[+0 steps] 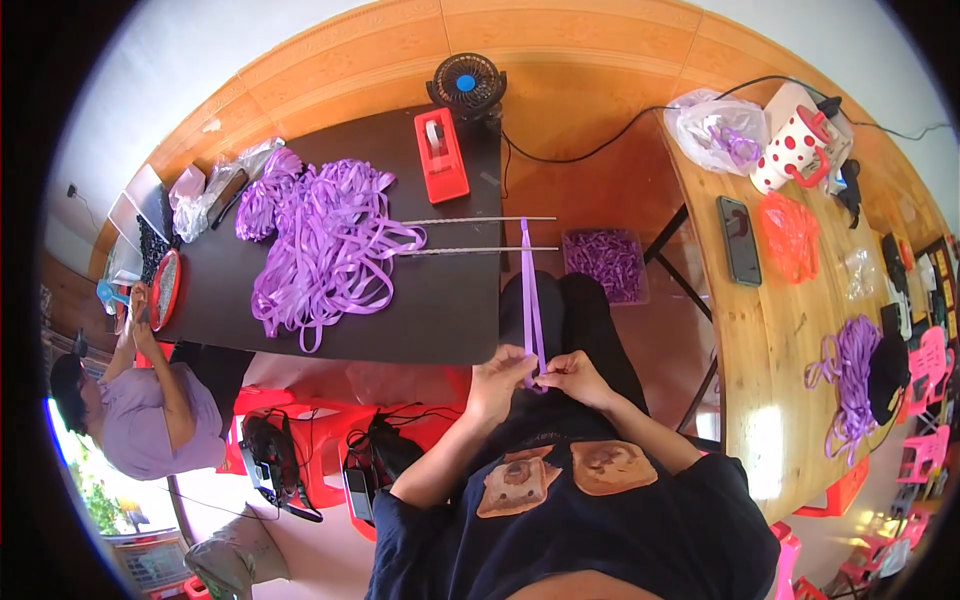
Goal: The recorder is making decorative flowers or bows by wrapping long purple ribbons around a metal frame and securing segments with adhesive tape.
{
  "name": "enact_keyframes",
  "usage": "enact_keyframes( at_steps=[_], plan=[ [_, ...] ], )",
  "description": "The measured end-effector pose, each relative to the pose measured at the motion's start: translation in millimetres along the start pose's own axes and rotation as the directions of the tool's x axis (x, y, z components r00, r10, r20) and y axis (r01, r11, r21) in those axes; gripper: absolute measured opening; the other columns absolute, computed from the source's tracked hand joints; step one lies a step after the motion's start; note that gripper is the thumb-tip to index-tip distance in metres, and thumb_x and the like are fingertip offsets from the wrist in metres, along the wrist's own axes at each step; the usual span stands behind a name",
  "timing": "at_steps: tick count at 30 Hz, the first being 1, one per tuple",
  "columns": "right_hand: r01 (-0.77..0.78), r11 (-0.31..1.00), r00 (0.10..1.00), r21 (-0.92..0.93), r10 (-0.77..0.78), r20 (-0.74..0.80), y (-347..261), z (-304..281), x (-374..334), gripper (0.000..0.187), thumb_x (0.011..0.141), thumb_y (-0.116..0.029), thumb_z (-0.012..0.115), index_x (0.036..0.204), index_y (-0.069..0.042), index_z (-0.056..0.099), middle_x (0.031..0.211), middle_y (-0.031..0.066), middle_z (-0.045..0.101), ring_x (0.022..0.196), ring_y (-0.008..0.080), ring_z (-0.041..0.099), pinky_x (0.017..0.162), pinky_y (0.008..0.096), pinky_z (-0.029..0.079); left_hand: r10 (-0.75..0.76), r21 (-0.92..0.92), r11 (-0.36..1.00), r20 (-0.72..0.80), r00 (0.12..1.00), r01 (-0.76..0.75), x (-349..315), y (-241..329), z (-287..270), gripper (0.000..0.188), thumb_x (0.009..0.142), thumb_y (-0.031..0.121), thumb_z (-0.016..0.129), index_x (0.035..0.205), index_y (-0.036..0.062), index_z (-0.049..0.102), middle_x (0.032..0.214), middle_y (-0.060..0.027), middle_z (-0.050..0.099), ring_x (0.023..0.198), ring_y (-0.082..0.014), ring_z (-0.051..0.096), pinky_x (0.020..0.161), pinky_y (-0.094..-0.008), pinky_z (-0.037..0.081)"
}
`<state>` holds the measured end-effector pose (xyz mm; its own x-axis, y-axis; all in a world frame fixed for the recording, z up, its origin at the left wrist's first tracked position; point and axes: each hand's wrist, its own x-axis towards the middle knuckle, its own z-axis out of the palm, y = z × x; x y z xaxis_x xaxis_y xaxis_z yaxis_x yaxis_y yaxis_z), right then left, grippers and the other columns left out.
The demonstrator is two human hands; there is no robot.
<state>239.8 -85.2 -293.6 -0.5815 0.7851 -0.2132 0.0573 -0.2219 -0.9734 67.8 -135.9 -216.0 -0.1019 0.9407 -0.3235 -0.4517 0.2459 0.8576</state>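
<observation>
The left hand [500,375] and the right hand [572,376] meet just in front of the person's body, and both pinch the near end of a thin purple ribbon [531,300]. Each grip is narrow, with fingers closed on the ribbon. The ribbon is long and straight. It runs away from the hands, up past the edge of the dark counter [440,310], to two thin metal rods [480,235] that stick out sideways from the counter. Its far end sits at the rods, and its near end sits in the hands. On the counter, left of the ribbon, lies a big pile of purple ribbons [325,240]. Behind the pile stands a red tape holder [441,155], and behind that a small black fan [466,85]. Right of the ribbon, on the floor, sits a clear box [605,262] full of purple bits. Farther right is a wooden counter [770,350] with a phone [739,240], a red mesh bag [790,235] and a white mug with red dots [790,150]. Far left of the pile, another person [150,400] sits at the dark counter. Nothing lies across the ribbon between the hands and the rods.
</observation>
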Motion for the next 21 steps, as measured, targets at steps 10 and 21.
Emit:
enact_keyframes(
  at_steps=[10,21],
  plan=[
    [-0.201,0.973,0.946,-0.112,0.222,0.235,-40.0,13.5,-25.7,0.008,0.072,-0.007,0.075,0.073,0.001,0.072,0.061,0.0003,0.062,0.058,0.0048,0.049,0.057,0.0228,0.039,0.020,0.074,0.997,0.034,0.999,-0.023,4.8,-2.0,5.2,0.012,0.082,0.012,0.072,0.088,0.0051,0.064,0.076,-0.0004,0.063,0.066,-0.0055,0.057,0.058,-0.0198,0.044],
    [-0.137,0.981,0.939,-0.137,0.173,0.297,-48.8,12.8,-28.9,0.014,0.074,-0.012,0.076,0.077,0.000,0.072,0.061,0.0001,0.063,0.058,0.0049,0.048,0.057,0.0234,0.038,0.032,0.176,0.984,-0.039,0.999,-0.025,7.4,-9.1,-1.4,0.015,0.080,0.013,0.073,0.087,0.0019,0.065,0.074,-0.0021,0.063,0.066,-0.0076,0.057,0.058,-0.0206,0.044]
  ],
)
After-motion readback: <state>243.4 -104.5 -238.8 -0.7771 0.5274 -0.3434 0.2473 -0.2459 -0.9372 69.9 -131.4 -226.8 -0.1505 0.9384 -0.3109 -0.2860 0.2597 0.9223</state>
